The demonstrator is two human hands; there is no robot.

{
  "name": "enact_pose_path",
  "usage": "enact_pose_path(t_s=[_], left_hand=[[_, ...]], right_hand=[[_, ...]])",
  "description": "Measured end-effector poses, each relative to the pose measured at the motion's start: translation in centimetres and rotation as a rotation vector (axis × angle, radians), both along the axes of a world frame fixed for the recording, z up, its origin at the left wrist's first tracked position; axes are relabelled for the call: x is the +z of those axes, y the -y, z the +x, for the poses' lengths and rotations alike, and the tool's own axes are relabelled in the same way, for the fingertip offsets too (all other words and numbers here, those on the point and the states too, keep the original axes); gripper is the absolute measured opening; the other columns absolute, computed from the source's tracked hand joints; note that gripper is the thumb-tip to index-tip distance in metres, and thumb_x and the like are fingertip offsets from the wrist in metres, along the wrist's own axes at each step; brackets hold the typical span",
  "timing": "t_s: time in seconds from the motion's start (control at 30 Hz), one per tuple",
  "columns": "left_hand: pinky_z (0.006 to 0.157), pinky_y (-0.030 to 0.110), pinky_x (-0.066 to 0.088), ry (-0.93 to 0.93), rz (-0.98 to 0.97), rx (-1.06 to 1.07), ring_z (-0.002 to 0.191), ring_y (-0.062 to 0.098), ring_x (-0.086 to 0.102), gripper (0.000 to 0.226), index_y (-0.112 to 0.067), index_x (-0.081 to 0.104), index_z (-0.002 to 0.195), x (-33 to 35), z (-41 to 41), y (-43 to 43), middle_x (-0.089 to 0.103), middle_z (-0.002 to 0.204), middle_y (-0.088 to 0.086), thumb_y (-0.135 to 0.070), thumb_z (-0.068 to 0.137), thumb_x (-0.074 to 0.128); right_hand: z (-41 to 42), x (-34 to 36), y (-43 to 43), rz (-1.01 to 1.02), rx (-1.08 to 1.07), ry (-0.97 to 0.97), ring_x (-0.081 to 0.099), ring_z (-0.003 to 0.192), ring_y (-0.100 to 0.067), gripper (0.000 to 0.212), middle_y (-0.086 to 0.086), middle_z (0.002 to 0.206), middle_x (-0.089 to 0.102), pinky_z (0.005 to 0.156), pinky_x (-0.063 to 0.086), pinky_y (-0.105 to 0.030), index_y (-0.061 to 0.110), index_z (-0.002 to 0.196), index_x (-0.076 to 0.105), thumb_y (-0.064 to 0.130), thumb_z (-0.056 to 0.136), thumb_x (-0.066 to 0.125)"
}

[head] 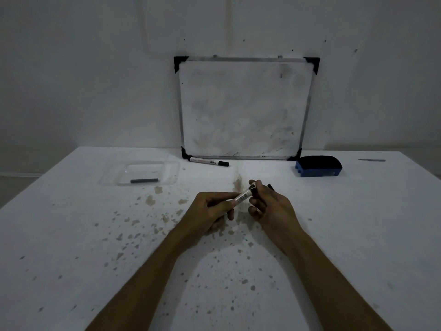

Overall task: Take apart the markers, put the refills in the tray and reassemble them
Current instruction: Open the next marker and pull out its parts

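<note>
My left hand (210, 209) grips the white barrel of a marker (243, 196) above the middle of the table. My right hand (267, 203) pinches the marker's dark end piece (253, 187) between thumb and fingers. A thin dark part (270, 186) sticks out behind the right hand; I cannot tell what it is. A clear plastic tray (167, 167) sits at the back left and holds one dark grey refill (144, 180). A second marker (209, 161), white with a black cap, lies whole in front of the whiteboard.
A small whiteboard (243, 108) leans against the wall at the back of the table. A blue and black eraser (318, 166) sits to its right. The white tabletop (95, 247) is speckled with brown stains. A grey strip (371, 160) lies at the far right.
</note>
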State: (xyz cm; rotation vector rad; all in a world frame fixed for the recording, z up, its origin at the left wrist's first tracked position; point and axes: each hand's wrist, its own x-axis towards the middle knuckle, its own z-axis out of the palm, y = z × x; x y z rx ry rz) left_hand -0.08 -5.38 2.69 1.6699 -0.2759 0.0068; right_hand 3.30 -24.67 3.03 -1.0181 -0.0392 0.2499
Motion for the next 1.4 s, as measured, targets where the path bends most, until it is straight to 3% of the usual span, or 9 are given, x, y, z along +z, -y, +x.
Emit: enact_pose_path(t_s=[0.53, 0.63, 0.73, 0.8, 1.0, 1.23, 1.4], left_hand=[[0.042, 0.023, 0.033, 0.0, -0.016, 0.023, 0.044, 0.012, 0.041, 0.03, -0.032, 0.074, 0.129, -0.1, -0.2, 0.1, 0.069, 0.076, 0.012, -0.023, 0.104, 0.061], [0.042, 0.023, 0.033, -0.01, -0.016, 0.033, 0.044, 0.012, 0.041, 0.029, -0.031, 0.074, 0.129, -0.2, -0.1, 0.1, 0.068, 0.076, 0.011, -0.023, 0.104, 0.061], [0.041, 0.021, 0.036, -0.006, 0.014, 0.069, 0.043, 0.008, 0.043, 0.028, -0.029, 0.074, 0.129, -0.3, -0.1, 0.4, 0.069, 0.074, 0.009, -0.024, 0.104, 0.063], [0.041, 0.021, 0.036, -0.007, 0.012, 0.073, 0.043, 0.007, 0.044, 0.028, -0.028, 0.074, 0.129, -0.3, -0.1, 0.4, 0.069, 0.074, 0.008, -0.024, 0.103, 0.063], [0.039, 0.021, 0.034, -0.045, -0.049, -0.021, 0.045, 0.011, 0.042, 0.03, -0.027, 0.072, 0.132, 0.0, -0.5, -0.5, 0.064, 0.073, 0.003, -0.024, 0.105, 0.061], [0.043, 0.019, 0.036, -0.065, -0.053, -0.069, 0.049, 0.009, 0.041, 0.03, -0.02, 0.072, 0.132, 0.0, -0.4, -1.1, 0.059, 0.069, -0.001, -0.022, 0.106, 0.059], [0.043, 0.018, 0.036, -0.05, -0.083, -0.085, 0.048, 0.009, 0.039, 0.031, -0.017, 0.071, 0.133, -0.2, -0.2, -0.9, 0.056, 0.067, -0.002, -0.022, 0.105, 0.059]], right_hand=[[-0.3, -0.1, -0.1, -0.021, -0.055, 0.011, 0.06, 0.067, -0.008, 0.019, -0.004, 0.08, 0.062, 0.062, 0.057, -0.023, 0.012, 0.102, 0.082, 0.021, 0.098, 0.065], [-0.5, 0.0, 0.1, -0.125, -0.081, 0.081, 0.063, 0.073, -0.006, 0.019, -0.002, 0.085, 0.066, 0.066, 0.057, -0.023, 0.016, 0.106, 0.081, 0.023, 0.098, 0.065], [-0.7, 0.0, 0.2, -0.404, -0.163, 0.287, 0.067, 0.078, -0.006, 0.02, 0.0, 0.093, 0.072, 0.069, 0.059, -0.025, 0.02, 0.114, 0.077, 0.026, 0.099, 0.066], [-0.8, 0.0, 0.1, -0.482, -0.184, 0.361, 0.068, 0.077, -0.006, 0.021, 0.0, 0.095, 0.072, 0.07, 0.061, -0.027, 0.021, 0.116, 0.076, 0.027, 0.099, 0.065], [-1.2, 0.7, 0.5, -0.351, -0.085, 0.314, 0.067, 0.082, -0.006, 0.026, 0.002, 0.091, 0.072, 0.072, 0.06, -0.026, 0.027, 0.111, 0.08, 0.039, 0.089, 0.073], [-1.3, 0.5, 0.6, -0.326, -0.067, 0.345, 0.074, 0.088, -0.017, 0.03, -0.001, 0.095, 0.077, 0.081, 0.062, -0.03, 0.016, 0.111, 0.078, 0.035, 0.087, 0.074], [-1.3, 0.3, 0.4, -0.366, -0.059, 0.385, 0.077, 0.093, -0.016, 0.022, 0.006, 0.106, 0.079, 0.078, 0.058, -0.017, 0.03, 0.109, 0.079, 0.04, 0.091, 0.072]])
